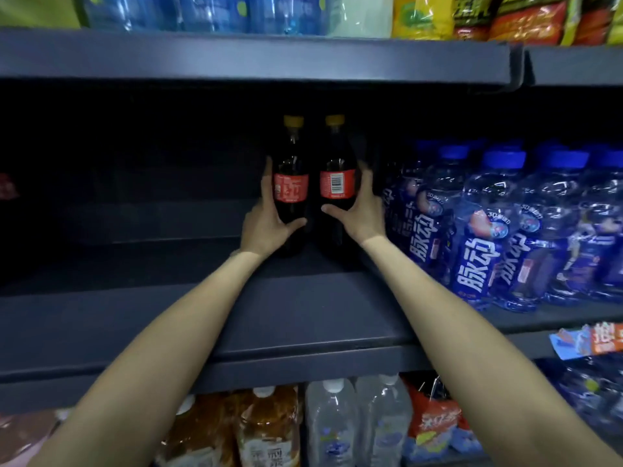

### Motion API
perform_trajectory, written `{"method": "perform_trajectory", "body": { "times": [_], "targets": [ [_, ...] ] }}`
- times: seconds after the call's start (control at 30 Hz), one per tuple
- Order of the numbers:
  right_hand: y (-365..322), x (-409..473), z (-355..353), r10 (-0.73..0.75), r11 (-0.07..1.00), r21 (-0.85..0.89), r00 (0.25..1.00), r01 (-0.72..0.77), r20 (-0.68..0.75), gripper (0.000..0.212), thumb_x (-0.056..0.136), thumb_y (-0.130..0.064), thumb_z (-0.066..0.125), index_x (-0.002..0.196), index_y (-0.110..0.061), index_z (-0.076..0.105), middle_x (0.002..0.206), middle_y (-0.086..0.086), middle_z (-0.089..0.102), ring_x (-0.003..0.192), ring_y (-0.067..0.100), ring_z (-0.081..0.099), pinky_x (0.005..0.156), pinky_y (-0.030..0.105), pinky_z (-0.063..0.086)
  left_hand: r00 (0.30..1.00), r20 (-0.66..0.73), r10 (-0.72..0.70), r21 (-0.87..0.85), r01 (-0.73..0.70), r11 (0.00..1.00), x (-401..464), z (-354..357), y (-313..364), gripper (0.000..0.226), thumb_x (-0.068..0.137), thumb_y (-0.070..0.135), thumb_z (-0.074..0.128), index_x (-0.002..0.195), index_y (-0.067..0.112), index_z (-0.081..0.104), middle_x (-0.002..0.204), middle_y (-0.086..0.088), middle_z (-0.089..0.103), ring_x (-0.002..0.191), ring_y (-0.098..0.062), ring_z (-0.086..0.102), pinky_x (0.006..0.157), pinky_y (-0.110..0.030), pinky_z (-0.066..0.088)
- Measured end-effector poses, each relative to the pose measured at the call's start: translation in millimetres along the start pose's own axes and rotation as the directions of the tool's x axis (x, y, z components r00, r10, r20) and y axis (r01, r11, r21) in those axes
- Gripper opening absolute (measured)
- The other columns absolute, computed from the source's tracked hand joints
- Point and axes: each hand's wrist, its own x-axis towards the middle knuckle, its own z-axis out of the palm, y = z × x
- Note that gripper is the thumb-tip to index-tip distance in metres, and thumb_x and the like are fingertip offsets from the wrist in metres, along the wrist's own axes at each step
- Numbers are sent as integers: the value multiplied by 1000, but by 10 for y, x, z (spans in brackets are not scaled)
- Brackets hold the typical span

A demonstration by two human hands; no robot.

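**Both hands on two cola bottles, deep in the middle shelf**

On my feed both forearms run up from the lower corners of the frame and meet near its centre, stretched far into the dark middle shelf [303, 315]. My left hand [266, 224] wraps the left cola bottle [291, 183]: the thumb crosses its lower front and the fingers rise along its left side. My right hand [364, 214] mirrors that on the right cola bottle [337, 187], with the thumb across the front under the red label and the fingers up the right side. Both bottles are upright, yellow-capped and just beside each other at the centre of the frame, well back from the shelf's front edge.

Right of centre, a dense block of blue drink bottles [488, 230] crowds close against my right wrist. The upper shelf lip [256, 59] overhangs the bottle caps, carrying packed water [209, 11] and snack bags [488, 18] along the top of the frame. At the bottom, between my forearms, I see tea bottles [266, 433] and clear water bottles [337, 426].
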Motion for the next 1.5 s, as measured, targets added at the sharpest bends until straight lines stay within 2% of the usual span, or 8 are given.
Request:
{"method": "perform_trajectory", "body": {
  "times": [0.3, 0.6, 0.77, 0.87, 1.03, 1.17, 1.33, 1.5],
  "targets": [
    [144, 146, 191, 30, 978, -202, 993, -53, -113, 99, 84, -37, 68, 151, -22, -4, 136, 17, 50, 118, 34, 53, 94, 45, 44, 980, -76, -183, -46, 180, 983, 311, 437, -57, 112, 76, 35, 77, 148, 37, -8, 145, -12, 41, 127, -29, 47, 101, -46, 40],
    [-5, -154, 11, 161, 977, -166, 977, -137, 141, 93, 87, -22, 65, 152, -18, -1, 153, 16, 24, 138, 30, 30, 110, 35, 27, 937, 189, -293, 28, 293, 956, 200, 187, -5, 112, 77, 25, 73, 151, 21, -11, 155, -11, 24, 139, -31, 29, 114, -46, 29],
    [-330, -604, -359, 152, 967, -232, 968, -104, 201, 79, 86, -20, 64, 149, -10, 19, 147, 21, 32, 135, 36, 32, 112, 39, 28, 852, 381, -358, 151, 325, 934, -161, -295, 422, 83, 85, 26, 65, 151, 18, 15, 152, -8, 33, 137, -28, 34, 109, -30, 31],
    [-651, -986, -693, 127, 946, -320, 971, -58, 201, 61, 87, -19, 59, 142, -13, 31, 134, 13, 51, 120, 32, 49, 95, 40, 42, 819, 453, -352, 71, 360, 930, -468, -594, 817, 60, 88, 25, 64, 142, 19, 39, 138, -2, 52, 126, -18, 48, 99, -22, 38],
    [-982, -1764, -1308, -101, 850, -515, 994, 112, 49, 34, 86, -16, 59, 120, -12, 56, 97, 2, 68, 87, 27, 63, 71, 35, 48, 944, 327, -51, -79, 82, 994, -1106, -757, 1486, 28, 90, 24, 59, 118, 23, 63, 105, 13, 68, 100, -2, 62, 93, -31, 51],
    [-822, -2626, -1785, -208, 804, -583, 974, 118, -91, 29, 87, -6, 57, 115, -8, 61, 110, 6, 65, 98, 26, 60, 84, 35, 49, 971, 95, 220, -334, -177, 926, -1888, -581, 1950, 21, 92, 8, 54, 109, 9, 66, 98, 4, 67, 92, -16, 64, 83, -34, 53],
    [-450, -4005, -2664, 79, 804, -576, 986, -149, -144, 32, 86, -7, 58, 117, -12, 55, 112, 8, 64, 102, 27, 57, 86, 35, 44, 912, 394, 117, -403, 57, 913, -3016, 61, 2408, 22, 91, 19, 52, 106, 12, 67, 101, 7, 67, 95, -14, 63, 86, -32, 51],
    [-138, -5401, -3757, 607, 604, -475, 756, -640, -247, 42, 88, -13, 61, 129, -15, 51, 112, 4, 65, 104, 27, 59, 85, 38, 50, 598, 801, -31, -232, 358, 905, -4100, 935, 2956, 28, 85, 0, 58, 112, 5, 65, 104, -8, 70, 90, -12, 64, 84, -23, 50]
  ]
}}
